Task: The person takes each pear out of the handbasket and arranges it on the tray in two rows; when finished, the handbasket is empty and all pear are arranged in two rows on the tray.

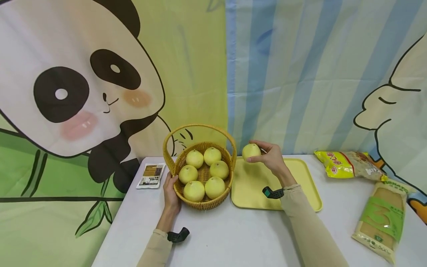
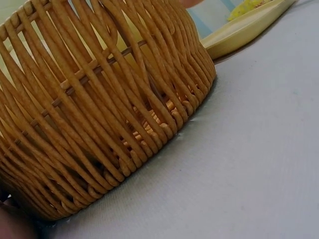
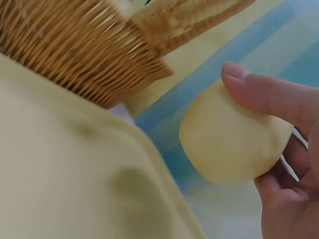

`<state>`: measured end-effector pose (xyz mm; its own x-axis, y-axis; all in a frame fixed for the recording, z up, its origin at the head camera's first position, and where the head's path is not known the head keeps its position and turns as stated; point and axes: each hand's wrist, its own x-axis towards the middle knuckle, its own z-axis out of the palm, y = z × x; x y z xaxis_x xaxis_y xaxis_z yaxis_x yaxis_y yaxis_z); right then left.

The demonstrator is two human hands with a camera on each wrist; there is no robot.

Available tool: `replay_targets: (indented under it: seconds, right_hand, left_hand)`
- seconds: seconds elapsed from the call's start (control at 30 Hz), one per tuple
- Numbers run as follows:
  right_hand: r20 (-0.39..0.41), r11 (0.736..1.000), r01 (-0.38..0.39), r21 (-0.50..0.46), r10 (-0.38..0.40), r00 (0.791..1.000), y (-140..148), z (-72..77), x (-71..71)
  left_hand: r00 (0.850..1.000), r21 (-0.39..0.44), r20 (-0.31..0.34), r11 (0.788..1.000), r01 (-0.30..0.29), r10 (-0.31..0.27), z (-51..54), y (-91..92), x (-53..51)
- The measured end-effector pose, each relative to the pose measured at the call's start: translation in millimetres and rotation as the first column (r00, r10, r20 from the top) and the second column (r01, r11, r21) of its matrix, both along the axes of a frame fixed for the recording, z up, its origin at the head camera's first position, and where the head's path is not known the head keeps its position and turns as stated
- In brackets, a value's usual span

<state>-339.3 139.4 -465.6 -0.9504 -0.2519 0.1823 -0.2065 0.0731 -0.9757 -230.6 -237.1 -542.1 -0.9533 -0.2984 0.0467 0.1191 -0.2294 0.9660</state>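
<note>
A printed curtain [image 1: 197, 55] is hanging behind everything, a panda showing on its left part and blue stripes running down its middle. In front of it a white bench [image 1: 213, 237] is bearing the rest. The yellow tray [image 1: 251, 193] is lying flat on it, in front of me and a little to the right. Just beside the tray's left end a wicker basket [image 1: 207, 205] is standing upright, its handle arching overhead. Over on the far right a green-banded pack [image 1: 380, 218] is lying, and a yellow bag [image 1: 347, 165] is sitting behind it. My left hand [image 1: 171, 194] is holding the basket at its left side, the fingers gripping by the rim. My right hand [image 1: 271, 157] is hanging at the tray's far left corner. A small packet [image 1: 151, 176] is lying left of the basket. Six pale yellow-green fruits [image 1: 194, 191] are resting inside the basket, and my right fingers are grasping another fruit [image 1: 251, 151], thumb pressing one side, well off the tray and apart from the basket.
</note>
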Motion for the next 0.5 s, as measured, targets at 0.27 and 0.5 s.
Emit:
replay_targets:
  seconds: [0.27, 0.5]
  right_hand:
    - [0.048, 1.0, -0.02, 0.006, 0.02, 0.999, -15.4, -21.3, -13.1]
    - [0.067, 0.999, -0.042, 0.006, 0.041, 0.997, -20.5, -25.8, -15.7]
  left_hand:
    - [1.0, -0.005, 0.007, 1.0, -0.007, 0.007, -0.6, 0.4, 1.2]
    - [1.0, -0.006, 0.0, 1.0, -0.004, 0.004, -0.6, 0.1, -0.9]
